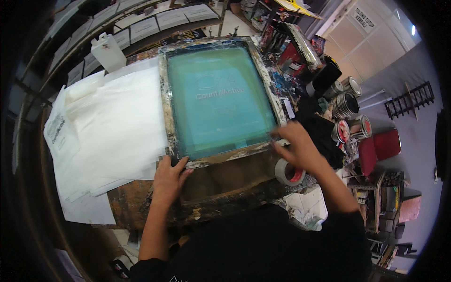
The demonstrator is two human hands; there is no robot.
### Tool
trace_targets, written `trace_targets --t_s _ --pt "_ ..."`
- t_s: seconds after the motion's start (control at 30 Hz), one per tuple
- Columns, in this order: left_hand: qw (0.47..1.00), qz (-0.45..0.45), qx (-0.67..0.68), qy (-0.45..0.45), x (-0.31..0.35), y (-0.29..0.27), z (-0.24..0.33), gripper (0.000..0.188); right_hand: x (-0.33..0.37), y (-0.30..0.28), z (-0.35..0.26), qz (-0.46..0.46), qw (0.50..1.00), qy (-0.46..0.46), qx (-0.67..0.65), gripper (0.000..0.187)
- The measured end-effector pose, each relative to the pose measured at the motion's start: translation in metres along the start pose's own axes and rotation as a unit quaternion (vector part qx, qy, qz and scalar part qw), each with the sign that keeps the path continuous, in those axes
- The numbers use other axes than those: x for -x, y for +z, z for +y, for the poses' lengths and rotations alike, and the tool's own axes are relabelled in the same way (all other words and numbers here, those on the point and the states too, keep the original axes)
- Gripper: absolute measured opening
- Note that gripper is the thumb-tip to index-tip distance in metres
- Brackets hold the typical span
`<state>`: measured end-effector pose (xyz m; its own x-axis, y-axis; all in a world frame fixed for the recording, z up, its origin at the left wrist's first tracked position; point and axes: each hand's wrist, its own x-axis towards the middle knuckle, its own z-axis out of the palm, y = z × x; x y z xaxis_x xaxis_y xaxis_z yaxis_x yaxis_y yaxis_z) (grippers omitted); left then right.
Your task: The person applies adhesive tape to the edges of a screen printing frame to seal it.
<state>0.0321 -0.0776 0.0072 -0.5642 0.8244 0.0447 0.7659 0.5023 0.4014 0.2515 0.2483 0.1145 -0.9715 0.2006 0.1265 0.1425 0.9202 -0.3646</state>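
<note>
A screen printing frame lies on the worktable, its worn wooden border stained with ink. Teal mesh fills it, with faint lettering in the upper half. At the near left corner, my left hand holds the border, thumb and forefinger apart along its edge. My right hand is at the near right corner, fingers bent over the border; its fingertips are slightly blurred. Just below that hand stands a roll of grey tape with a red inner core. White sheets are stacked against the frame's left side.
Behind the sheets stands a white plastic jug. Racks of printed sheets line the far left. Paint cans, dark cloth and a phone-like black device crowd the right. A red chair stands beyond.
</note>
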Motion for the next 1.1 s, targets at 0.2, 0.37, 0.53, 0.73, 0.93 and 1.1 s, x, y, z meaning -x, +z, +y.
trace_targets --t_s 0.2,0.37,0.53,0.73,0.93,1.1 --pt "0.993 0.073 -0.009 -0.09 0.01 -0.029 0.042 0.075 0.126 0.044 -0.015 -0.053 0.98 0.09 0.167 0.072" --pt "0.971 0.109 0.184 0.107 0.007 -0.024 0.093 0.07 0.15 0.06 -0.01 -0.072 0.968 0.126 0.206 0.049" --pt "0.928 0.019 0.299 0.221 -0.013 0.021 0.149 0.071 0.145 0.058 -0.021 -0.048 0.987 0.083 0.128 0.036" --pt "0.917 0.049 0.306 0.25 -0.005 0.021 0.143 0.056 0.113 0.044 -0.089 0.037 0.997 0.056 0.035 0.035" --pt "0.919 0.159 0.251 0.259 0.011 -0.001 0.138 0.033 0.106 0.047 -0.11 0.05 0.998 0.042 -0.022 0.038" --pt "0.905 0.208 0.163 0.332 -0.006 -0.016 0.135 0.023 0.102 0.044 -0.111 0.05 0.996 0.03 -0.063 0.032"
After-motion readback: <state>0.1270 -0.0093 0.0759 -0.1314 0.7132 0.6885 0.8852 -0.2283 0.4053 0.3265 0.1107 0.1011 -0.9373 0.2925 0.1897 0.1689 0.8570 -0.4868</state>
